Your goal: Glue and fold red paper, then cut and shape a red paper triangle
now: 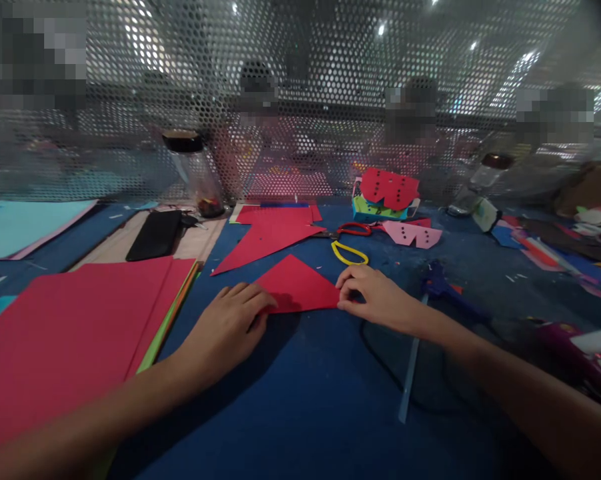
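Note:
A red paper triangle (298, 285) lies on the blue table (310, 393) in front of me. My left hand (228, 327) rests on its left corner, fingers flat and together, pressing the paper down. My right hand (373, 293) pinches the triangle's right corner between thumb and fingers. Just beyond lie scissors (349, 241) with one red and one yellow handle loop, and a larger cut piece of red paper (268, 237).
A stack of red sheets (70, 333) over green ones fills the left. A black phone (154, 235) and a dark-lidded jar (193, 170) stand at the back left. Red and pink dotted cut-outs (395, 200), a glue gun (443, 287), paper scraps and a perforated metal screen (300, 80) lie beyond.

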The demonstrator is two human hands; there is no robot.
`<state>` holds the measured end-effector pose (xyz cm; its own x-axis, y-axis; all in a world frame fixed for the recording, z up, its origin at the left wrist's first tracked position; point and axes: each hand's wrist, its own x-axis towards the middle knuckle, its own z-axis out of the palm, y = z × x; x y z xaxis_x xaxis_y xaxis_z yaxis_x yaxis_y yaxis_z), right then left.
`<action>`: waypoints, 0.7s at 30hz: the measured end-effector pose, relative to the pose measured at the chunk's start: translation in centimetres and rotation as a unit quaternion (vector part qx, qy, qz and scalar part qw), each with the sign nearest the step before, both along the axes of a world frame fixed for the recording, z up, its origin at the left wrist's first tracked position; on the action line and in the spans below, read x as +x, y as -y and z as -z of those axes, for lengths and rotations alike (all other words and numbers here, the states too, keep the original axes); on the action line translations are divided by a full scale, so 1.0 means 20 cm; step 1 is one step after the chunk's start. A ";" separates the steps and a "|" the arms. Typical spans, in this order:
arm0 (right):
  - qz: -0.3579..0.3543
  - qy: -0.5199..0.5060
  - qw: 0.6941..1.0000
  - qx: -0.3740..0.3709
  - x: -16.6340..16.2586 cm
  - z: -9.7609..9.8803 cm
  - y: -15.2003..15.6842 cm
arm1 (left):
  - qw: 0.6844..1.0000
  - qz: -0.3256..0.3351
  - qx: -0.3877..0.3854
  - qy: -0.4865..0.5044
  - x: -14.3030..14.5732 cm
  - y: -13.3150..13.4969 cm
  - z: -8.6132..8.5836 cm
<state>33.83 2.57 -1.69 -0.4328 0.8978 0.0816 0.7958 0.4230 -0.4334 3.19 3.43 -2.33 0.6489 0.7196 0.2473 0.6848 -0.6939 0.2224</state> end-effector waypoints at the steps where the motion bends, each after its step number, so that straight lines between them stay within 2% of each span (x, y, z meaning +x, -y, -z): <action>1: 0.001 0.000 1.000 -0.001 0.00 0.00 0.00 | 1.000 0.005 -0.021 0.012 0.02 0.00 0.00; 6: 0.012 -0.002 1.000 -0.012 -0.01 0.00 0.00 | 0.995 0.005 -0.078 0.065 0.08 -0.03 0.01; 21: -0.004 -0.010 1.000 -0.019 0.01 -0.03 0.01 | 0.994 -0.010 -0.056 0.095 0.10 -0.07 0.08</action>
<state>34.05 2.46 -1.14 -0.4378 0.8973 0.0559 0.7839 0.4115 -0.4651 5.19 4.73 -3.85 0.5833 0.7615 0.2824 0.6364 -0.6446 0.4236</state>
